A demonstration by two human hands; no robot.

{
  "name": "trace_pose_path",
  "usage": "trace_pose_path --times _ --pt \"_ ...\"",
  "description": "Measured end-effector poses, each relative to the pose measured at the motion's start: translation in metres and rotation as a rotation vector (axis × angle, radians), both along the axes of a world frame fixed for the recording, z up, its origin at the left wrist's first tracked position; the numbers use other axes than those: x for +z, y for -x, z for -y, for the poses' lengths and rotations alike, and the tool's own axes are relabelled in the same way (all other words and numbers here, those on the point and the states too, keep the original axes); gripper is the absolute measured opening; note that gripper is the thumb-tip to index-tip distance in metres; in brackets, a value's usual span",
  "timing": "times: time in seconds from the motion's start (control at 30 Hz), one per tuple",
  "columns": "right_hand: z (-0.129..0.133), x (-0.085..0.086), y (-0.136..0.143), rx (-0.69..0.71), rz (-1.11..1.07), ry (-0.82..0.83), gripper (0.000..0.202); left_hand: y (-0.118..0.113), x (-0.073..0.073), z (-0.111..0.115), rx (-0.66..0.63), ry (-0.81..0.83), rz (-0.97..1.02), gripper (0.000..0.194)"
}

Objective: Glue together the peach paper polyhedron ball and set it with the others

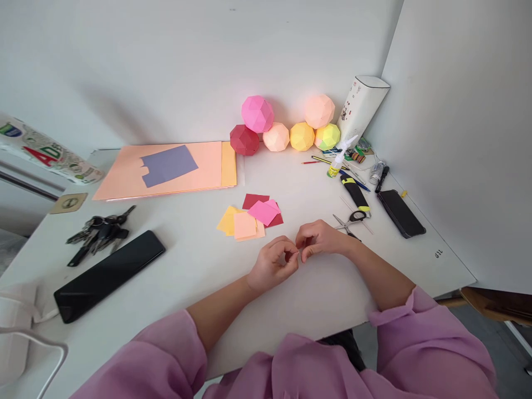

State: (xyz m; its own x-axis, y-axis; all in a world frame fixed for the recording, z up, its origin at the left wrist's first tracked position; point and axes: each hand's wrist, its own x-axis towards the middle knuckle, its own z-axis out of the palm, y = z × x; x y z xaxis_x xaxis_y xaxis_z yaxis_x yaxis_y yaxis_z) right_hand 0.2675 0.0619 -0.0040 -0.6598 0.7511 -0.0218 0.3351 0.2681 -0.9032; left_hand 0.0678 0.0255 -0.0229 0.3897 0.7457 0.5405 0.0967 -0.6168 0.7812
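Over the white desk (199, 271), my left hand (274, 263) is closed, its thumb and index finger pinched together. Whatever it holds, if anything, is too small to make out. My right hand (322, 239) meets it fingertip to fingertip, its fingers curled, and what lies between them is hidden. Just beyond the hands is a loose pile of small paper pieces: peach (245, 225), yellow (226, 220), pink (263, 212) and dark red (254, 200). Scissors (356, 216) lie slightly open to the right of my right hand.
Faceted paper balls (257, 114) are stacked along the back wall. A glue bottle (337, 160), a utility knife (354, 194) and a black phone (401, 213) lie or stand at right. Peach sheets (178, 191), keys (102, 233) and a long black device (110, 274) occupy the left.
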Motion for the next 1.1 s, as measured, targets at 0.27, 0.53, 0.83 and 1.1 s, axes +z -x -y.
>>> trace_pose_path --times 0.27,0.53,0.83,1.1 --pt "0.0000 0.0032 -0.0002 -0.028 -0.025 0.055 0.053 0.0006 0.0002 -0.0006 -0.001 0.010 0.002 0.013" --pt "-0.0015 0.0022 -0.0006 -0.039 -0.013 0.038 0.059 0.0019 0.0031 -0.0001 -0.052 -0.024 0.042 0.010" --pt "-0.0012 -0.0005 0.0019 -0.038 -0.016 -0.044 0.060 0.0007 0.0056 0.0005 -0.062 -0.009 0.056 0.009" --pt "-0.0015 -0.0023 0.0037 -0.030 -0.001 -0.140 0.060 0.0007 0.0044 -0.0004 -0.064 0.037 0.055 0.012"
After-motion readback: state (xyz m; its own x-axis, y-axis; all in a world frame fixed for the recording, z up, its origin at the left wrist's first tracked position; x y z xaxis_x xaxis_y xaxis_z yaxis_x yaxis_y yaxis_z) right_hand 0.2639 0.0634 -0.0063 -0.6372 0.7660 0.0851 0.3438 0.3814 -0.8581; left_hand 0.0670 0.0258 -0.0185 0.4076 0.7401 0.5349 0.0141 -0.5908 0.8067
